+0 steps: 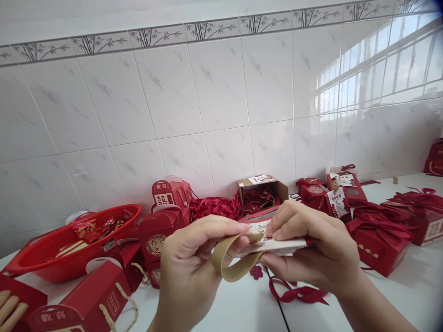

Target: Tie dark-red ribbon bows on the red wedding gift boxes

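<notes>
Both hands hold a small red-and-white gift box in mid-air above the table. My left hand is closed at the box's left end, its thumb on the printed white face. A tan strap loops out of that end, beside the left fingers. My right hand grips the other end, fingers on top and thumb underneath. Much of the box is hidden by the fingers. Below the hands, a dark red ribbon and a red flower-shaped piece lie on the white table.
A red basin with packets stands at left. Red boxes with rope handles sit before it. Another person's hand rests on a red box. Behind are a ribbon-filled cardboard box and red cloth. Bow-tied boxes stand right.
</notes>
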Demonstrator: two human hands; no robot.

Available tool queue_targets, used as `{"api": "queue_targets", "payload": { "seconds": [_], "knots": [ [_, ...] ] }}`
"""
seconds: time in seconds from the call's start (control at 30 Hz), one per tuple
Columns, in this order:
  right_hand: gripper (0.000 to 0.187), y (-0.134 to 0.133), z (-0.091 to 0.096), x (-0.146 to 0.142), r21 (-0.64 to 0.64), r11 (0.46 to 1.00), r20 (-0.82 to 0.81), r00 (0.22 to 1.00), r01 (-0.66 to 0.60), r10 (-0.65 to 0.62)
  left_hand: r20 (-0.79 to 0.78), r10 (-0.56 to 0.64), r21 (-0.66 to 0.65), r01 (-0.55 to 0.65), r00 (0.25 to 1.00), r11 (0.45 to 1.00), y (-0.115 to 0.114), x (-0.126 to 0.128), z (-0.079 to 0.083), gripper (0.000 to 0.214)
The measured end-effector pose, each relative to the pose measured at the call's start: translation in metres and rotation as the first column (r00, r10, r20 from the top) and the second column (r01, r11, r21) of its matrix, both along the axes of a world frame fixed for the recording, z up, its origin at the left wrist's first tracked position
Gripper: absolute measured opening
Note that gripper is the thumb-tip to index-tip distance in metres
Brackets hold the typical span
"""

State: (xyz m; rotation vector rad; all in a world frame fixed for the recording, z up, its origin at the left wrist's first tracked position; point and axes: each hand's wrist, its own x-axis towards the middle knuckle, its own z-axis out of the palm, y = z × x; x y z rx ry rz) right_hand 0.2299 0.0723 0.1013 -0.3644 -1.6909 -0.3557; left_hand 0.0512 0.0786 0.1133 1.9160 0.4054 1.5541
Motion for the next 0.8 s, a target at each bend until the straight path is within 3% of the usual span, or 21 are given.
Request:
{"api": "queue_targets", "payload": {
  "seconds": [0.2,0.37,0.5,0.8],
  "knots": [
    [0.023,0.0004,-0.0041,0.0003,-0.028,0.997,-0.001,0.997,-0.078,0.078,-0.074,-0.139,0.094,0.146,0.987,0.985,0.0058,-0.0042,-0.0008,0.014],
    [0.024,-0.0005,-0.0055,0.0006,-0.066,0.992,0.001,0.995,-0.104,0.104,-0.039,-0.116,0.149,0.121,0.992,0.981,0.0081,-0.004,-0.0027,0.016],
    [0.026,-0.0009,-0.0044,0.0003,-0.077,0.989,-0.025,0.992,-0.123,0.122,-0.053,-0.199,0.236,0.206,0.979,0.95,0.0069,-0.0033,-0.0029,0.018],
    [0.014,-0.0015,-0.0043,0.0031,0.08,0.989,0.014,0.992,-0.126,0.126,-0.137,-0.329,0.187,0.35,0.935,0.918,0.0078,-0.0078,-0.0029,0.018]
  ]
}}
